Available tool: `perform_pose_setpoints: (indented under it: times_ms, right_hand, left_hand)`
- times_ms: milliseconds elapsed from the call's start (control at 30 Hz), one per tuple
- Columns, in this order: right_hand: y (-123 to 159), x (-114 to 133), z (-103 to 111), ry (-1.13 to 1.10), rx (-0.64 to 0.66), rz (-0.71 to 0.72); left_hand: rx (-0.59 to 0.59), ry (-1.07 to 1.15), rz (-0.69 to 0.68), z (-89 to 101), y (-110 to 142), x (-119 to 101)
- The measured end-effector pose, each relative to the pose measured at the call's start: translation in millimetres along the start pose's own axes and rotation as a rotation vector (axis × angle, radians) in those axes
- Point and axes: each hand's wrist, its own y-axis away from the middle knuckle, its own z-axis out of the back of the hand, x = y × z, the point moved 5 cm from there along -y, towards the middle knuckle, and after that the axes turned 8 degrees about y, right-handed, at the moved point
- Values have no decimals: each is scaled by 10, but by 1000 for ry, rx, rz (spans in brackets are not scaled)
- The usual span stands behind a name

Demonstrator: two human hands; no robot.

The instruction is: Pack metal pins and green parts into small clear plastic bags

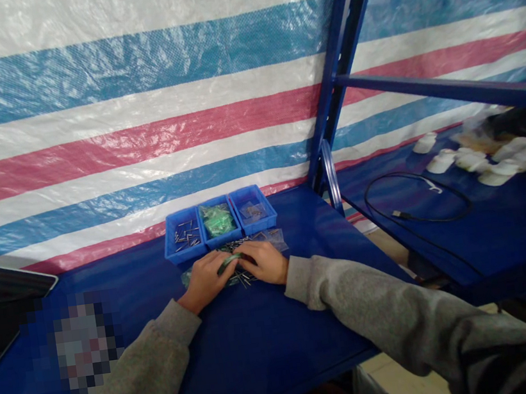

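Note:
Both hands rest on the blue table (273, 344), close together in front of three small blue bins. My left hand (205, 279) has its fingers curled around a small green part (228, 263). My right hand (266, 261) lies with fingers pressed down on a scatter of thin metal pins (243, 279); what it pinches is too small to name. The left bin (183, 234) holds metal pins, the middle bin (218, 220) holds green parts, and the right bin (253, 209) holds clear little bags. A clear plastic bag (274, 238) lies just beyond my right hand.
A striped tarp (137, 123) hangs behind the table. A blue shelf post (337, 64) stands at the table's right corner. On the neighbouring blue table lie a black cable (414, 203) and white plastic parts (476, 159). A dark flat panel (0, 302) sits at the far left.

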Motion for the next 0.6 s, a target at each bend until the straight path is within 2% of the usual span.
perform_pose_setpoints:
  times_ms: [600]
  right_hand:
    - [3, -23, -1, 20, 21, -13]
  left_hand:
    - [21, 8, 13, -36, 2, 31]
